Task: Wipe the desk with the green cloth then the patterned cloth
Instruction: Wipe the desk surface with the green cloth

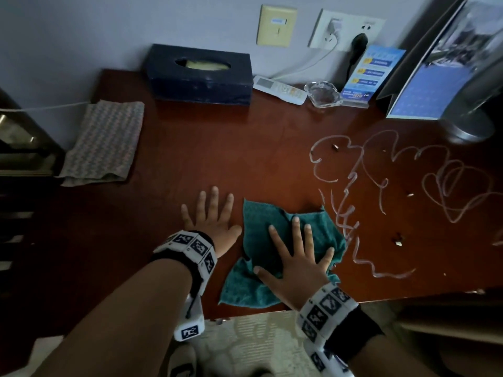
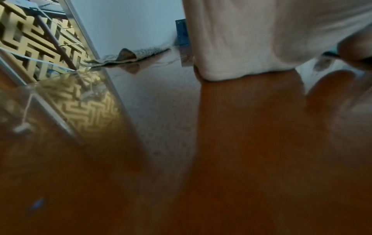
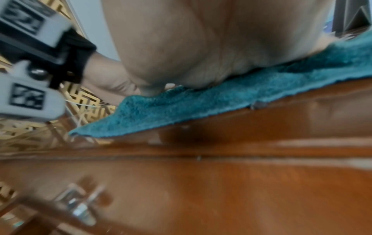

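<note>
The cloth under the right hand [image 1: 296,263] lies right of the left hand [image 1: 211,219], left of the scribbles [image 1: 381,186].

Two cloths lie on the worktop [image 1: 217,148]: one green cloth [image 1: 261,221] at 6 o'clock and one patterned cloth [image 1: 104,142] at 9 o'clock. Two hands are in view, the left hand [image 1: 211,217] and the right hand [image 1: 300,258]. Along the back edge stand one tissue box [image 1: 200,74] at 12 o'clock, one remote control [image 1: 280,89], one glass ashtray [image 1: 324,94] and one blue card [image 1: 371,73] toward 2 o'clock.
</note>
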`<control>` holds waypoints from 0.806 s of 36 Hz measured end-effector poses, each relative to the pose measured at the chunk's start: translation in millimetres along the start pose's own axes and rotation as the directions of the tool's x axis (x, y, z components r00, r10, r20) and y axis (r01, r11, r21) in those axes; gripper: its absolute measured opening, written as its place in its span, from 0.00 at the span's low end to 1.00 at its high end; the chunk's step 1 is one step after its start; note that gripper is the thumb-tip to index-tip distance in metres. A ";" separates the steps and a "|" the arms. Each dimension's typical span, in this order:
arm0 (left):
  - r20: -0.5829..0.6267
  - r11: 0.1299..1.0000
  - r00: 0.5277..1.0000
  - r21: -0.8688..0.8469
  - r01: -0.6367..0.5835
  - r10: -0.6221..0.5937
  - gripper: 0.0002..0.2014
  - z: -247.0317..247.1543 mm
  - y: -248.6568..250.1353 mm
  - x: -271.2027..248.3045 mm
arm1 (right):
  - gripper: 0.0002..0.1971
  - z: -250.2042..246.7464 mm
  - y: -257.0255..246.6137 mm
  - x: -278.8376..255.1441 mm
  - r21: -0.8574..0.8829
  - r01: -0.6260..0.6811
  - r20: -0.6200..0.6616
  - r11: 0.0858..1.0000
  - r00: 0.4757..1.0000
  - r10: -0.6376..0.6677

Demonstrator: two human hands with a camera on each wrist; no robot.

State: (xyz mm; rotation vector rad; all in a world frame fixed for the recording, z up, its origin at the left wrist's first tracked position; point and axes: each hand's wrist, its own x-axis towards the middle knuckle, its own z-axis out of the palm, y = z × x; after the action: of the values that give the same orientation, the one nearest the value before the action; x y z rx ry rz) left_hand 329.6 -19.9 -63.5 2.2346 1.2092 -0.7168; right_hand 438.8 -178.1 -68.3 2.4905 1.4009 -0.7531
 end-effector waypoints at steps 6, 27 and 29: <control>-0.003 1.000 1.000 0.005 0.011 -0.011 0.35 0.6 0.9 0.3 | 0.41 13.2 5.0 -18.7 0.025 0.023 -0.013 0.999 1.000 -0.022; -0.118 0.993 0.992 0.105 0.054 -0.042 0.31 -5.7 12.8 9.7 | 0.30 31.2 -13.3 -12.4 0.149 -0.161 -0.262 0.976 0.945 0.195; -0.131 0.989 0.991 0.142 0.038 -0.019 0.31 -10.6 17.6 16.1 | 0.32 37.3 -14.6 -7.1 0.147 -0.167 -0.251 0.975 0.947 0.200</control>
State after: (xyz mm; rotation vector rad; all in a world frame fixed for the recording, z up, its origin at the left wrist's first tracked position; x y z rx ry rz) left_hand 354.5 -11.9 -63.1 2.4197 1.2897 -0.7005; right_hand 411.0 -190.3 -95.3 2.8582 1.2033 -0.4976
